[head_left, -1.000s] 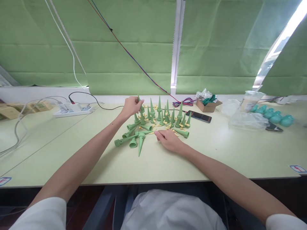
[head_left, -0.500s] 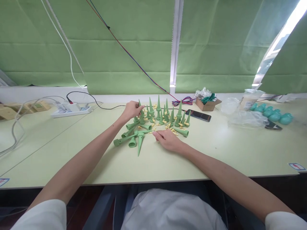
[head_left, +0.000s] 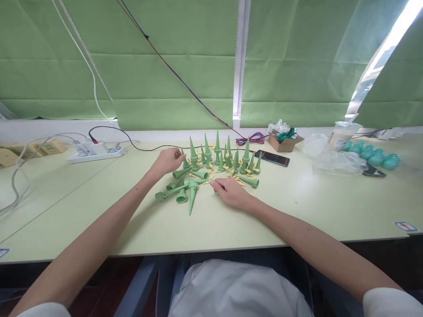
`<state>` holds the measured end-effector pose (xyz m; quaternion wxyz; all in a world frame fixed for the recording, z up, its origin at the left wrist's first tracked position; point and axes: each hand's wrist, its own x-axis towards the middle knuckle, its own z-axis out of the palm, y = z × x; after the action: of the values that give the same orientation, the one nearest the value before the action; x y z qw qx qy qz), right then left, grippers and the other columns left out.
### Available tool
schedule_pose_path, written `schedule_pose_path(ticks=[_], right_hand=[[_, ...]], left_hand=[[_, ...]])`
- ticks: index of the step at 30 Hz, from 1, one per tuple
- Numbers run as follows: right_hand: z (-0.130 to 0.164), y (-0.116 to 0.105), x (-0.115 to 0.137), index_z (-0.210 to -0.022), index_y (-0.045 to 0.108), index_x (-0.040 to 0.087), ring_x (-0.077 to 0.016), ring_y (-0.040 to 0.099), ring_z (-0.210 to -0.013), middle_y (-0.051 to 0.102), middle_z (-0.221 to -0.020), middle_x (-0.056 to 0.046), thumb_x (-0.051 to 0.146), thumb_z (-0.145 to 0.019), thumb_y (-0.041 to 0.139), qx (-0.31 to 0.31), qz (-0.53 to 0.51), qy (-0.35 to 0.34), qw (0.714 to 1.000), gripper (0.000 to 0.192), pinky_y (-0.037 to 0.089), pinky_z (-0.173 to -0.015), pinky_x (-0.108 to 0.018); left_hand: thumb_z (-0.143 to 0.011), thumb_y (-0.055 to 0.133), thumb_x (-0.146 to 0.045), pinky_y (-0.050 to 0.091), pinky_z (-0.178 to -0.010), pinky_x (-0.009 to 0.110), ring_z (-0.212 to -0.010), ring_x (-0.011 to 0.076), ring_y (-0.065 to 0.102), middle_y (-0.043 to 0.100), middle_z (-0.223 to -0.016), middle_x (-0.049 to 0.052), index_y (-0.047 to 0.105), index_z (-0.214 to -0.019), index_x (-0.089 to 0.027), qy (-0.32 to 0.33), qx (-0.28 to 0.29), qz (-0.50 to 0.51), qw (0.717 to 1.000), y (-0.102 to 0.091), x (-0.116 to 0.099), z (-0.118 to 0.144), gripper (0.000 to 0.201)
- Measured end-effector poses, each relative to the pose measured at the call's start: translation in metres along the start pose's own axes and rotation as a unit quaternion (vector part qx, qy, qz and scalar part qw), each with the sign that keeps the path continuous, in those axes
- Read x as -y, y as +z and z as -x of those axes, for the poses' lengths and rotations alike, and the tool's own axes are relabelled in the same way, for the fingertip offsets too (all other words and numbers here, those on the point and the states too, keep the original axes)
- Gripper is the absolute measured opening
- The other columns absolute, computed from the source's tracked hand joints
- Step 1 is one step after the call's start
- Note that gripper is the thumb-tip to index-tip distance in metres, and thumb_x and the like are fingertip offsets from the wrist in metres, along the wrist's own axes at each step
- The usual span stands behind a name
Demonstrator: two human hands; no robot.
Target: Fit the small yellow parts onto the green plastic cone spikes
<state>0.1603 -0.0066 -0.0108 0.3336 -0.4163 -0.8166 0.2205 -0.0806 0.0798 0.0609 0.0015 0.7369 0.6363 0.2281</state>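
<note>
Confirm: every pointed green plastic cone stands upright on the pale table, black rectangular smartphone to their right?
Not quite: several pointed green plastic cones lie on their sides in front of the upright cones, as the head view shows. All are on the pale table, with the black rectangular smartphone to their right.

A phone (head_left: pixel 272 158) lies near a cardboard box (head_left: pixel 284 145).

Free tabletop (head_left: pixel 231 229) nearest, green spikes (head_left: pixel 217 146) beyond
</note>
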Motion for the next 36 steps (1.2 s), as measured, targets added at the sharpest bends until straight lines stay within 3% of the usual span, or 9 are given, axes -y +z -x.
schedule_pose_path(ticks=[3,7,11,15,22,28,36], right_hand=[[-0.001,0.001,-0.002,-0.065,0.046,0.019,-0.0118,0.042,-0.056,0.047,-0.058,0.003,0.04,-0.102,0.036,-0.031,0.001,-0.003,1.0,0.044,0.029,-0.06,-0.027],[-0.002,0.003,-0.008,-0.08,0.057,0.018,-0.0126,0.051,-0.064,0.062,-0.075,0.0,0.032,-0.099,0.045,-0.08,-0.004,-0.004,0.997,0.027,0.035,-0.064,-0.026],[-0.004,0.003,-0.013,-0.101,0.064,0.016,-0.0155,0.059,-0.077,0.07,-0.095,-0.006,0.021,-0.095,0.051,-0.081,0.011,0.005,0.997,0.015,0.043,-0.076,-0.029],[-0.005,0.004,-0.016,-0.121,0.06,0.015,-0.0189,0.063,-0.093,0.069,-0.111,-0.009,0.014,-0.092,0.053,-0.075,0.028,0.019,0.997,0.03,0.046,-0.091,-0.035],[-0.008,0.007,-0.023,-0.142,0.047,0.011,-0.027,0.049,-0.132,0.053,-0.143,-0.016,0.016,-0.092,0.049,-0.026,0.09,0.013,0.996,0.05,0.04,-0.108,-0.043],[-0.011,0.007,-0.021,-0.15,0.037,0.013,-0.0284,0.054,-0.129,0.053,-0.144,-0.014,0.017,-0.096,0.04,0.037,0.128,0.015,0.991,0.054,0.043,-0.107,-0.045],[-0.011,0.009,-0.023,-0.144,0.044,0.014,-0.0258,0.053,-0.13,0.054,-0.143,-0.014,0.018,-0.097,0.039,0.034,0.137,-0.009,0.99,0.047,0.041,-0.109,-0.043]], left_hand=[[-0.077,0.061,-0.046,0.05,-0.066,0.031,-0.086,0.0276,0.068,0.074,-0.094,0.011,0.066,-0.083,-0.018,-0.007,0.076,-0.037,0.996,0.009,0.017,0.003,0.029],[-0.074,0.062,-0.049,0.049,-0.063,0.031,-0.086,0.0281,0.068,0.075,-0.092,0.011,0.068,-0.076,-0.02,0.0,0.135,-0.049,0.99,0.021,0.027,0.009,0.03],[-0.077,0.058,-0.046,0.05,-0.065,0.031,-0.087,0.0277,0.068,0.074,-0.097,0.012,0.068,-0.077,-0.019,0.007,0.132,-0.054,0.99,0.025,0.026,0.012,0.028],[-0.077,0.059,-0.041,0.051,-0.067,0.032,-0.089,0.0275,0.069,0.075,-0.098,0.011,0.069,-0.092,-0.017,-0.004,0.125,-0.053,0.991,0.023,0.022,0.013,0.03],[-0.078,0.059,-0.038,0.052,-0.067,0.031,-0.094,0.0279,0.068,0.074,-0.102,0.012,0.067,-0.103,-0.017,-0.033,0.118,-0.052,0.991,0.014,0.014,0.021,0.034],[-0.082,0.055,-0.039,0.051,-0.066,0.032,-0.101,0.0288,0.065,0.073,-0.106,0.01,0.063,-0.113,-0.017,-0.029,0.097,-0.056,0.993,0.001,0.002,0.038,0.039],[-0.084,0.051,-0.04,0.05,-0.064,0.031,-0.099,0.0275,0.065,0.072,-0.11,0.01,0.064,-0.112,-0.018,-0.026,0.114,-0.066,0.991,-0.004,-0.007,0.043,0.038]])
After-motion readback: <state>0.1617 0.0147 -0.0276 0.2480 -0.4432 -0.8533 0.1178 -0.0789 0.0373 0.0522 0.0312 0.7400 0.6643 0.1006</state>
